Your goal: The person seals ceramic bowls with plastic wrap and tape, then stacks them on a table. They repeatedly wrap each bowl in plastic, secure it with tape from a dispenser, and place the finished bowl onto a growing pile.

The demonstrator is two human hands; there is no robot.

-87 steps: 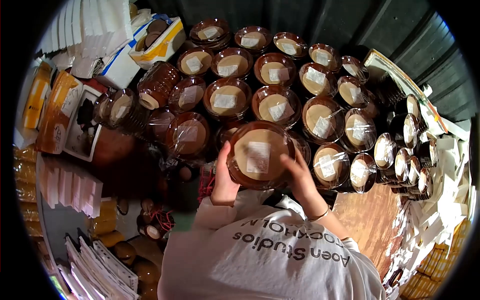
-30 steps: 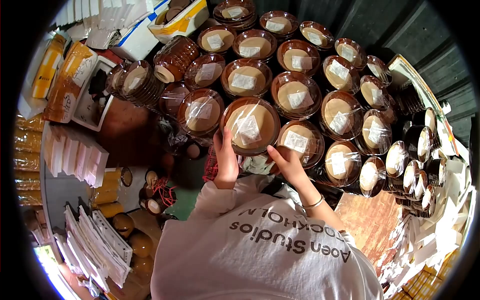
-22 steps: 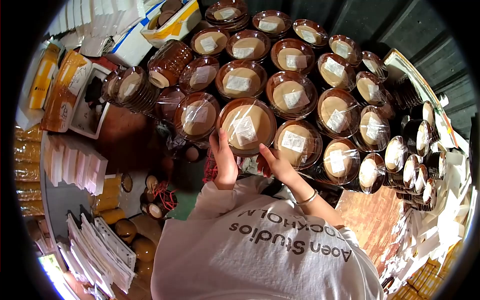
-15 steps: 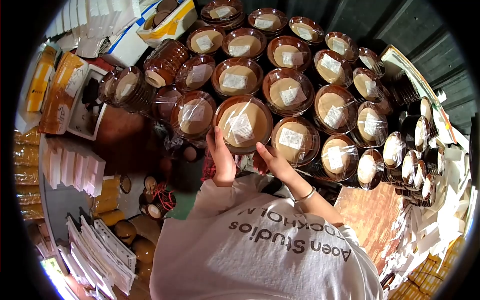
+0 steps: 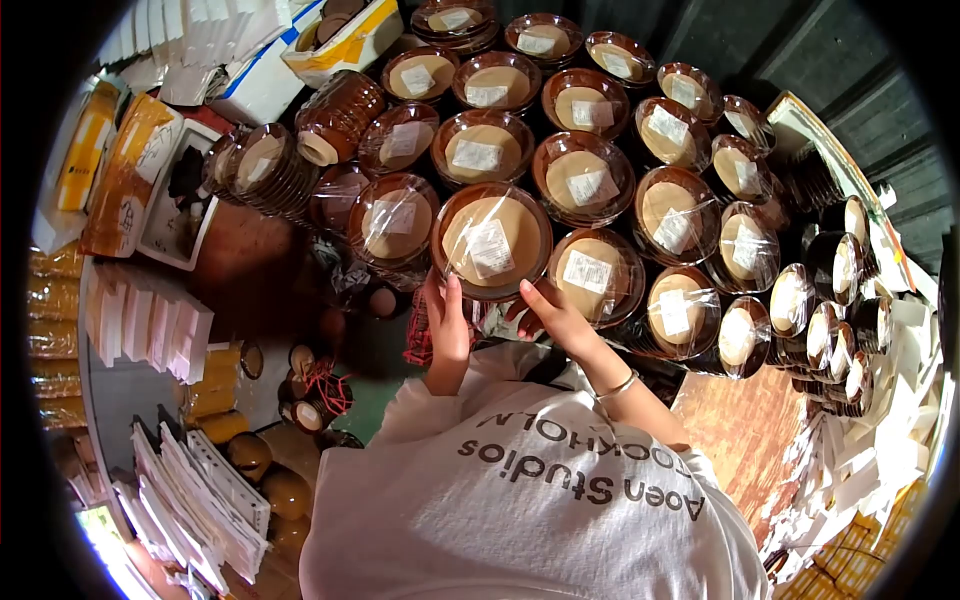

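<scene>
A brown glazed dish with a round beige middle and a white printed label lies under clear film at the front of the stacks. My left hand is at its near left edge, thumb on the rim and fingers beside it. At the near right edge, my right hand has its thumb against the rim; its other fingers curl below, partly hidden. Both hands grip this dish by its edge. Right beside my right hand stands another wrapped dish, and a similar wrapped dish is left of the held one.
Several more stacks of wrapped brown dishes fill the surface ahead. On the left are a white foam box, a brown taped carton and white foam blocks. White foam pieces pile up at the right, beside a wooden board.
My left hand has slid down and right along the dish's near edge, its thumb now on the rim. My right hand's fingers have shifted slightly. The view has shifted a little; the dish stays among the stacks.
</scene>
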